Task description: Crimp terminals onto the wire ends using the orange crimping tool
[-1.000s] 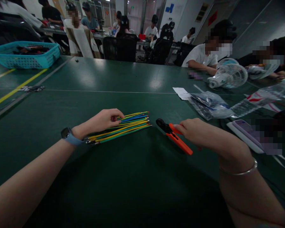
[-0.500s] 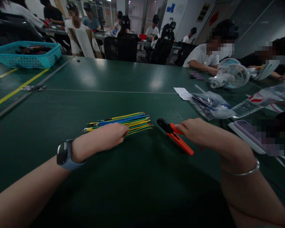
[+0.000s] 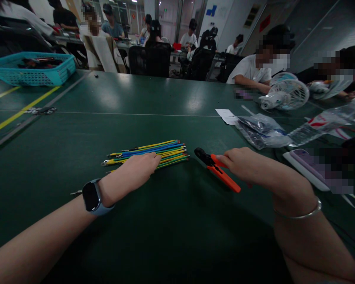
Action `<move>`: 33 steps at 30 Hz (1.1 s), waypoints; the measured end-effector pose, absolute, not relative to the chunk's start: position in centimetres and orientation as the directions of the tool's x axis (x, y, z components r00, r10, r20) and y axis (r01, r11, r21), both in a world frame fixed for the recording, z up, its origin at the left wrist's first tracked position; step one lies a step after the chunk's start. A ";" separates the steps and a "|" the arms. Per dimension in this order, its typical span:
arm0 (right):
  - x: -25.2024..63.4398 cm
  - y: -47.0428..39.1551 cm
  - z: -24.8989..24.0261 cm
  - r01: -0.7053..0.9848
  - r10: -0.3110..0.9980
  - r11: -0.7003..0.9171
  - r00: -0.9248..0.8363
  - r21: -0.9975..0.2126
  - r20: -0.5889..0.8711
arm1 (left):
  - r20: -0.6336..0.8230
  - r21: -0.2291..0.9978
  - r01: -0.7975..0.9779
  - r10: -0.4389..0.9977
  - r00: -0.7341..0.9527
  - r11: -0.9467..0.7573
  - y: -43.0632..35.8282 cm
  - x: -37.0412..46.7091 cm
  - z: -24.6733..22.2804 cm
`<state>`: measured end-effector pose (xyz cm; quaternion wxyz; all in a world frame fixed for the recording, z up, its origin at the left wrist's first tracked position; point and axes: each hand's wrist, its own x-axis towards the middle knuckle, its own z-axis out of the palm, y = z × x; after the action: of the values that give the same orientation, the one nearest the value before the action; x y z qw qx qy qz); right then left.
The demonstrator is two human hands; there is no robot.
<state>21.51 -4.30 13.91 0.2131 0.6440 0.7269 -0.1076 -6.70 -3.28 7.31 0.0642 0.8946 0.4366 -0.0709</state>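
Observation:
A row of wires (image 3: 173,152), yellow-green and blue with metal lugs at the left ends, lies on the green table. Over the near edge of this row my left hand (image 3: 143,167) is closed, fingers curled down on a wire; the fingertips are hidden beneath the hand. A small metal tip (image 3: 76,192) pokes out beside the watch (image 3: 91,196) on my left wrist. To the right of the wires, my right hand (image 3: 239,161) grips crimping pliers (image 3: 221,173) with orange handles and a black head. Their handles are spread apart, and the head points toward the wire ends.
Clear plastic bags (image 3: 263,128) and a white paper (image 3: 226,116) lie at the right, behind a phone (image 3: 310,165). White fans (image 3: 286,96) stand farther back near a co-worker. A blue basket (image 3: 57,75) holding dark tools sits at the far left.
My left wrist has shifted right and rotated, the watch face turning more toward me. A metal tip now shows beside it. My right hand and the pliers stay about where they were.

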 end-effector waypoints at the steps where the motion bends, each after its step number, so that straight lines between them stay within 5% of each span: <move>1: 21.5 -4.3 13.9 0.978 0.888 0.162 -0.088 0.128 -0.451 | -0.154 0.033 0.785 0.773 0.615 -0.618 -3.0 -6.8 7.2; 5: 21.7 -4.3 13.7 0.959 0.886 0.227 -0.132 0.168 -0.445 | -0.068 0.057 0.801 0.798 0.599 -0.597 -2.4 -6.6 5.9; 12: 21.4 -4.4 13.8 0.997 0.901 0.041 -0.009 0.066 -0.433 | 0.027 0.047 0.889 0.890 0.455 -0.455 -3.2 -4.5 1.7; 33: 21.4 -4.4 13.8 0.994 0.912 0.081 -0.046 0.070 -0.407 | 0.094 -0.051 0.896 0.891 0.444 -0.441 -4.0 -4.0 1.7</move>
<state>21.42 -4.43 13.85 0.1764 0.6678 0.7138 -0.1158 -4.01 -3.97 1.73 -0.0464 0.8485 0.5265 0.0267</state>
